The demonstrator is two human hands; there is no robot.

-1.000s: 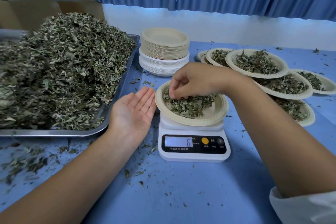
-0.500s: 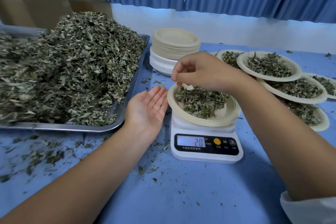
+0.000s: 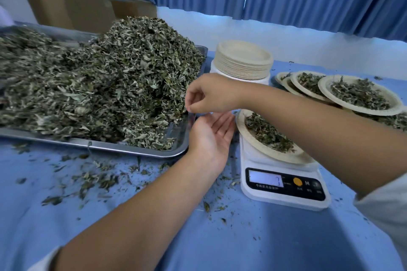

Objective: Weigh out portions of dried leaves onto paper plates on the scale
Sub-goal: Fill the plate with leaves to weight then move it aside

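Right hand (image 3: 212, 94) has swung off the plate (image 3: 241, 126) of dried leaves (image 3: 266, 134) on the scale (image 3: 284, 182) to the tray (image 3: 132, 149), fingers pinched together above the left hand (image 3: 211, 136), whose fingers lie flat and apart, likely trimming the portion.

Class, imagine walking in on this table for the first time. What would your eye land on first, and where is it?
The huge heap of dried leaves filling the metal tray on the left dominates. Next comes the white scale at centre right, carrying a paper plate of leaves, with the right hand pinched over the upturned left hand between tray and scale. Filled plates overlap at far right.
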